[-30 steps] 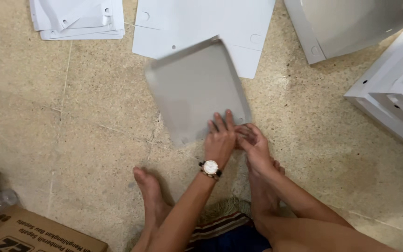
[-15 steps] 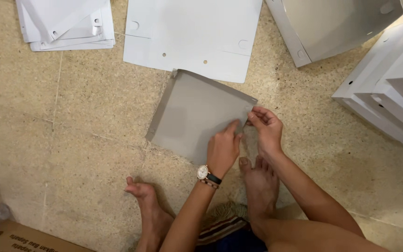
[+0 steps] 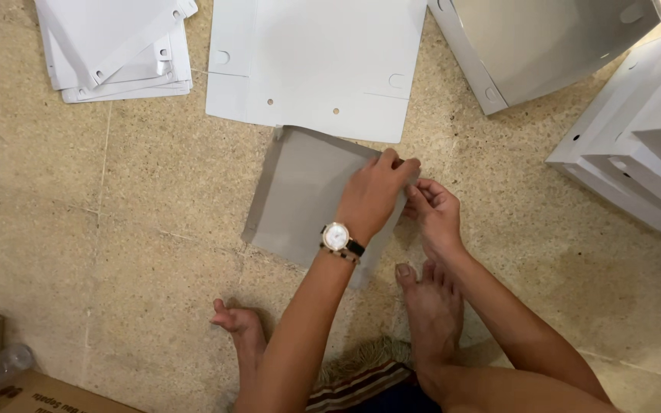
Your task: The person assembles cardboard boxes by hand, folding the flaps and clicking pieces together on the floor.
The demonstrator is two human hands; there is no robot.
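Observation:
A flat grey cardboard sheet [image 3: 300, 195] lies on the speckled floor in front of my bare feet. My left hand [image 3: 372, 195], with a wristwatch on the wrist, rests on the sheet's right part and its fingers curl over the right edge. My right hand [image 3: 434, 210] pinches that same right edge just beside the left hand's fingertips. The edge looks bent upward between the two hands.
A flat white cardboard blank [image 3: 311, 61] with punched holes lies just beyond the grey sheet. A stack of white blanks [image 3: 112, 46] sits at top left. Folded white boxes [image 3: 636, 145] stand at right, another [image 3: 545, 46] at top right. A brown carton [image 3: 40, 394] is at bottom left.
The grey sheet has turned and slid toward the white blank. Both hands have moved from its near corner up along its right edge and now grip that edge.

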